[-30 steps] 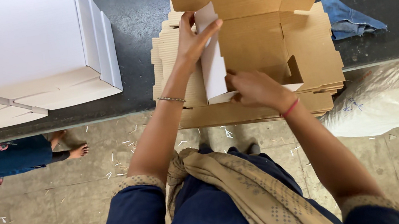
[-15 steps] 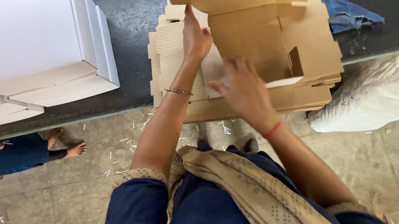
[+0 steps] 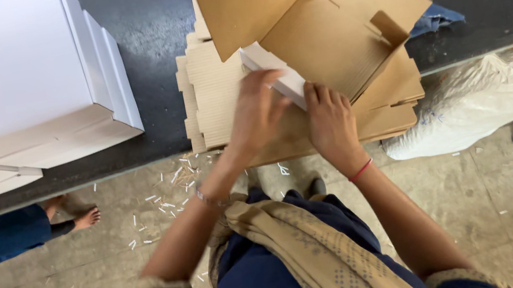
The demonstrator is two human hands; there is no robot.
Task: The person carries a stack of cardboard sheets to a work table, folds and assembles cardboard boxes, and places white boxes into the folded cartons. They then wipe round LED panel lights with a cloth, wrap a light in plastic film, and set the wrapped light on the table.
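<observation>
Left hand (image 3: 259, 111): your fingers spread, pressing the white flap (image 3: 277, 75).
Right hand (image 3: 331, 123): flat, fingers together on the box (image 3: 328, 33) edge.
Box: half-folded, atop the flat stack (image 3: 216, 93) on the worktop (image 3: 150, 52).
White boxes (image 3: 20, 83): stacked well left.

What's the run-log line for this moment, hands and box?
left hand: pressing white flap | right hand: on front wall of cardboard box | box: half folded, atop flat blank stack | black table

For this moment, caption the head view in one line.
Both hands, left hand and right hand, press a white flap of a brown corrugated cardboard box atop stacked flat cardboard blanks.
</observation>
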